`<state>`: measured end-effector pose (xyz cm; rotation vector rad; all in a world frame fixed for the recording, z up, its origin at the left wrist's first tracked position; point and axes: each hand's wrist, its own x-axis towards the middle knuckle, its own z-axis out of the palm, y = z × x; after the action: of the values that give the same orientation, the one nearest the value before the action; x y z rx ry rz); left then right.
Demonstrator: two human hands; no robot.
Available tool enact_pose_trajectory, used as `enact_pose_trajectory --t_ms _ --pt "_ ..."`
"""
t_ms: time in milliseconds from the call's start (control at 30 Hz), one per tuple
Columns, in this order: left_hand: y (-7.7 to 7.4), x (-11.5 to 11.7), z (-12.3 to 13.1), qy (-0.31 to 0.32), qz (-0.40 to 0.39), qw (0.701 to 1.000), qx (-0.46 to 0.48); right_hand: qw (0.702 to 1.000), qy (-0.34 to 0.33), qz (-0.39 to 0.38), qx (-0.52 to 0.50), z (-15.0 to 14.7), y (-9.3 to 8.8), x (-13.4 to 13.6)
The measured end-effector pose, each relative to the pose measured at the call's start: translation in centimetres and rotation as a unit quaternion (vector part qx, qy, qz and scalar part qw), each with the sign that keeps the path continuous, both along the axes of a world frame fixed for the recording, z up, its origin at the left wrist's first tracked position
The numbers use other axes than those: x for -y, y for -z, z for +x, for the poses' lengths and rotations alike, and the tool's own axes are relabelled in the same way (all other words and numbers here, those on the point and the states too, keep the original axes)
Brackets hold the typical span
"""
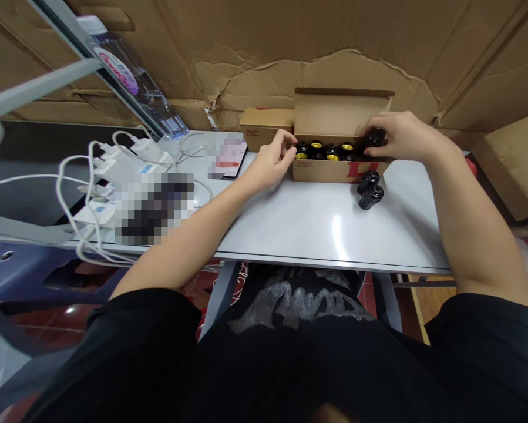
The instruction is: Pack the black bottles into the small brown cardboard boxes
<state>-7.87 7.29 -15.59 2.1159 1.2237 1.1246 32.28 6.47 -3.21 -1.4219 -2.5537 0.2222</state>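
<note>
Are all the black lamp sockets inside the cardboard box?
No, two black lamp sockets lie on the white table in front of the cardboard box.

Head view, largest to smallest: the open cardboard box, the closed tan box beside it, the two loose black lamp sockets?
1. open cardboard box
2. closed tan box
3. loose black lamp sockets: the two look alike, so unranked

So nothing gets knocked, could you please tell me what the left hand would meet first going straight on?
The left hand would probably meet the black plastic lamp socket with brass collar nearest it, in the open brown cardboard box; depth is unclear, so the box wall could come first.
</note>
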Motion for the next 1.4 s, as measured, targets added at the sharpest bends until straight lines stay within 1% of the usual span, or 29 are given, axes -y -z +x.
enact_pose_trajectory --t_ms 100,233,400,500,600,733,800,867,933,1033,1100,1200,1300,1400 --pt "0.0 0.0 0.0 0.001 0.001 1.000 0.001 0.999 -0.005 0.008 0.040 -1.0 0.2 0.4" --pt "0.0 0.1 0.0 0.005 0.000 1.000 0.006 0.998 0.001 0.013 0.063 -1.7 0.8 0.4" --pt "-0.1 0.1 0.1 0.014 -0.007 1.000 0.015 0.997 -0.022 -0.006 0.069 -1.7 1.1 0.0" --pt "-0.2 0.1 0.1 0.017 -0.008 1.000 0.021 0.998 -0.020 -0.004 0.061 -1.4 0.9 -0.2" --pt "-0.1 0.1 0.1 0.017 -0.005 1.000 0.018 0.999 -0.001 -0.006 0.037 -1.0 0.1 0.3" --pt "-0.1 0.0 0.0 0.005 -0.005 1.000 0.005 0.997 0.065 -0.022 0.043 -1.0 -2.4 2.4" --pt "-0.1 -0.1 0.0 0.001 -0.003 1.000 -0.002 0.994 0.095 0.005 0.047 -1.0 -3.7 3.4" --pt "-0.1 -0.1 0.0 0.001 0.002 1.000 -0.004 0.994 0.099 0.033 0.038 -0.8 -4.4 3.8" --pt "-0.2 0.0 0.0 0.003 0.003 1.000 0.000 0.994 0.087 0.050 0.032 -0.5 -4.6 3.8" --pt "-0.2 0.0 0.1 0.009 -0.002 1.000 0.010 0.995 0.067 0.062 0.027 -0.1 -4.1 3.2" --pt "-0.1 0.0 0.1 0.012 -0.003 1.000 0.012 0.996 0.066 0.067 0.012 0.0 -3.8 3.0" --pt "-0.1 0.0 0.0 0.008 -0.001 1.000 0.007 0.996 0.071 0.052 -0.011 -0.2 -3.8 3.1" --pt "-0.1 -0.1 0.0 0.003 -0.001 1.000 0.004 0.997 0.055 0.038 -0.032 -0.5 -4.1 3.4" --pt "-0.1 0.0 0.0 0.002 -0.004 1.000 0.004 0.997 0.039 0.044 -0.047 -0.8 -4.2 3.8"
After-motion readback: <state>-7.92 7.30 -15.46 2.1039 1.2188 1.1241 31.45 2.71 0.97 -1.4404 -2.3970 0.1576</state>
